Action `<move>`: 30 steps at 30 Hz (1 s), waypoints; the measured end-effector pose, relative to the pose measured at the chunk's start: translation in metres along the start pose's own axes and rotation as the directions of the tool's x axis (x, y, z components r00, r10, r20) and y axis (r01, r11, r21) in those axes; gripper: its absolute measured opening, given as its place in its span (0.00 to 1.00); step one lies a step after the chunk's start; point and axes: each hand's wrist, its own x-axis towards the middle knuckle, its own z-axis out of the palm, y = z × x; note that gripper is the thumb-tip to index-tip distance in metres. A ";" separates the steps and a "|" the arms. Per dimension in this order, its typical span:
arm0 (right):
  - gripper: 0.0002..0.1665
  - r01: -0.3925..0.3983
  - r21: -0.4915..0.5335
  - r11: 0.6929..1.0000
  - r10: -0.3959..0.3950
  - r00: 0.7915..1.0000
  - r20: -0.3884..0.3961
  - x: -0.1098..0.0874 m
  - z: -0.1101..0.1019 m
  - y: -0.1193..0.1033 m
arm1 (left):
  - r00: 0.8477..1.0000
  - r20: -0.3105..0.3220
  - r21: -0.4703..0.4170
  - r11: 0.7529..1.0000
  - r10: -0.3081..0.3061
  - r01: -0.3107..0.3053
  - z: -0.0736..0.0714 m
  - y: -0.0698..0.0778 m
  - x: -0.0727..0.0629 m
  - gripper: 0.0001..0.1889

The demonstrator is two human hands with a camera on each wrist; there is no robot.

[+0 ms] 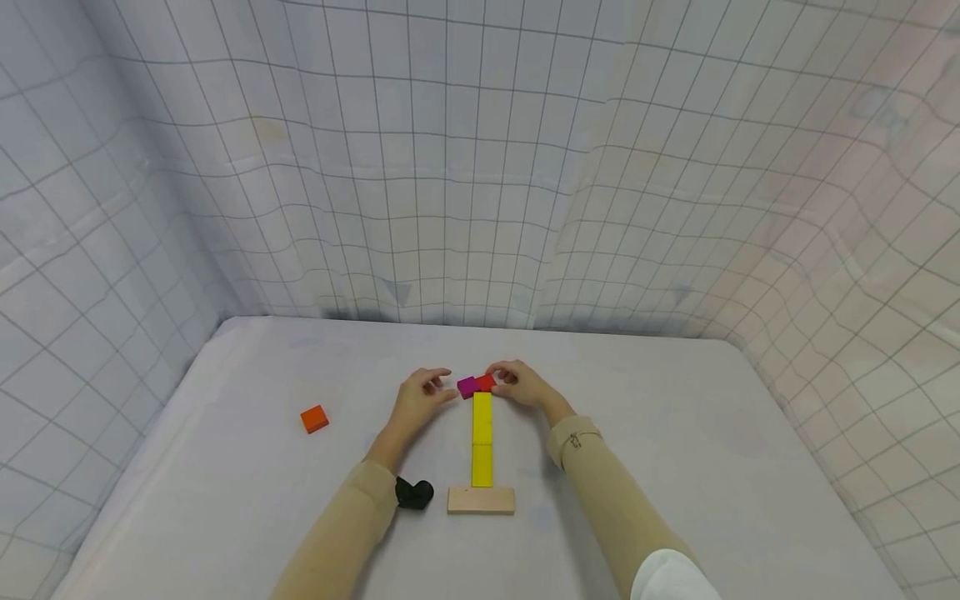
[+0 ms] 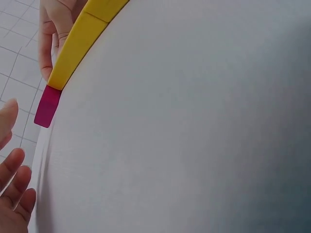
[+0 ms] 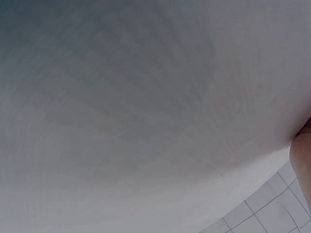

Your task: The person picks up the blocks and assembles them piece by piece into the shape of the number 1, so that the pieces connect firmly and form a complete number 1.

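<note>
In the head view a purple block (image 1: 468,387) and a red block (image 1: 487,382) lie side by side at the far end of two yellow blocks (image 1: 482,418) laid end to end. My right hand (image 1: 522,386) pinches the red block, thumb on its near side and a finger on its far side. To the left of the purple block, my left hand (image 1: 420,400) has its fingers spread and relaxed, with nothing between them. The left wrist view shows the purple block (image 2: 47,107) apart from the left fingertips (image 2: 17,184).
A plain wooden block (image 1: 481,501) lies crosswise at the near end of the yellow row. Off to the left sits an orange block (image 1: 314,418). A black object (image 1: 415,493) shows at the left cuff. Grid-patterned curtains (image 1: 480,167) surround the white table (image 1: 675,467).
</note>
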 end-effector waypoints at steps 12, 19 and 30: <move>0.15 0.055 0.021 0.998 -0.055 0.998 0.000 0.001 0.000 0.003 | 1.000 -0.009 0.069 0.997 0.023 -0.022 -0.021 0.007 -0.014 0.23; 0.16 0.081 -0.002 0.997 -0.081 0.997 0.004 0.000 0.001 0.003 | 0.999 -0.023 0.108 0.994 0.027 -0.024 -0.035 0.002 -0.020 0.24; 0.15 0.054 0.004 0.999 -0.054 0.999 0.001 0.002 0.000 0.002 | 1.000 -0.020 0.121 0.993 -0.001 0.004 -0.064 -0.005 -0.031 0.27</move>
